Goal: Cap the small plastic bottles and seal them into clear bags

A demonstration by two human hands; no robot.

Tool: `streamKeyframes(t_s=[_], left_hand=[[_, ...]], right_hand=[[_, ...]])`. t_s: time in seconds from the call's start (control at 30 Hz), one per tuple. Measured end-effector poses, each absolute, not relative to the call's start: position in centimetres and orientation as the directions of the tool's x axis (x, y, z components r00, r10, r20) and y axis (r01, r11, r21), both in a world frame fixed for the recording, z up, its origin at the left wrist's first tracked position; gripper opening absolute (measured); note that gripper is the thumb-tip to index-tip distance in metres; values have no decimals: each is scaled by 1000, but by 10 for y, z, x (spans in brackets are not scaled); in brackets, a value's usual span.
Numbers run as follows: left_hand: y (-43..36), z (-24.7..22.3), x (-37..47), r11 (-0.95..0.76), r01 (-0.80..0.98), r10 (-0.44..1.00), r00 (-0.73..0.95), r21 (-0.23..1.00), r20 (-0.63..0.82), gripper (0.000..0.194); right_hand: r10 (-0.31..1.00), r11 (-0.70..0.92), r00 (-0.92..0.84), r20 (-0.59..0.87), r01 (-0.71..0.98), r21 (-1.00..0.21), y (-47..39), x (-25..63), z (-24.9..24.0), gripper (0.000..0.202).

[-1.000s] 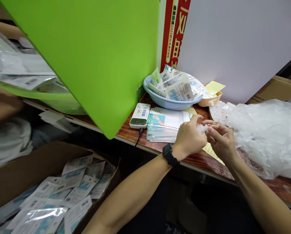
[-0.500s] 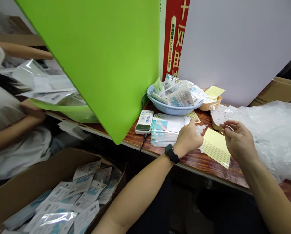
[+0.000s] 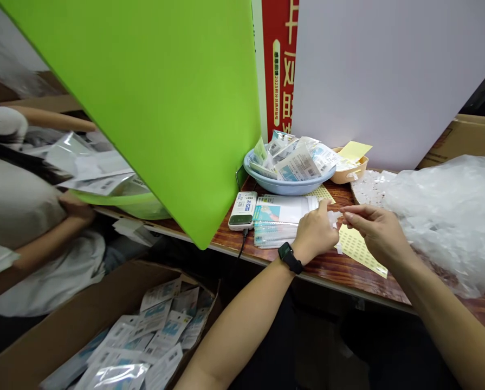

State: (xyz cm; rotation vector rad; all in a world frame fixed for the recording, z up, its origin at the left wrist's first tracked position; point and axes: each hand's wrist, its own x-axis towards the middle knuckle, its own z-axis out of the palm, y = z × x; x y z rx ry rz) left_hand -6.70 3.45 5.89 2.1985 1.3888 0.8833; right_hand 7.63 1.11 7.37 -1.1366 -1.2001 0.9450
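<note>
Over the wooden table, my left hand [image 3: 316, 228], with a black watch at the wrist, is closed on a small translucent white plastic piece [image 3: 334, 218]. The piece's exact kind is too small to tell. My right hand [image 3: 374, 230] meets it from the right, thumb and forefinger pinched at the piece's tip; whether something else lies in that pinch is hidden. Beneath my hands is a yellow sheet of small round stickers [image 3: 362, 252], partly covered by my right hand. A stack of printed clear packets [image 3: 277, 225] lies just left of my left hand.
A blue basin [image 3: 291, 187] full of packets stands behind, beside an orange bowl [image 3: 350, 176]. A white device [image 3: 243, 210] with a cable sits left. A large plastic bag [image 3: 433, 200] lies right. Below left is a carton [image 3: 104, 292] of packets. Beyond the green panel [image 3: 165, 108] sits another person.
My right hand has moved left, from beside the sticker sheet to the white piece in my left hand. The left hand stays nearly in place. The view has shifted slightly.
</note>
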Motion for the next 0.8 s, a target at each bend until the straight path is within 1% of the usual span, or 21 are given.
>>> streamKeyframes(t_s=[0.1,0.2,0.33,0.4,0.47,0.53,0.67,0.8], left_hand=[[35,58,-69,-441,701,897,331,560,292,54],[35,58,-70,-460,729,887,350,506,303,54],[33,59,-70,-486,752,872,384,445,303,57],[33,59,-70,-504,756,862,406,418,305,56],[33,59,-70,-521,757,851,425,395,309,57],[33,58,-71,-543,751,837,447,376,317,58],[32,57,-71,-583,732,809,479,353,342,58],[30,57,-70,-567,755,816,462,330,346,60]], right_hand=[[959,249,111,260,108,-963,7,74,75,31],[931,332,67,359,256,-908,5,74,75,25],[846,486,-59,529,491,-723,6,77,74,13],[828,524,-134,544,529,-667,8,79,74,10],[839,523,-169,518,516,-679,9,81,74,10],[868,488,-167,468,461,-742,10,82,74,14],[941,338,-120,317,288,-896,11,80,73,29],[973,223,-98,209,161,-962,12,76,67,36]])
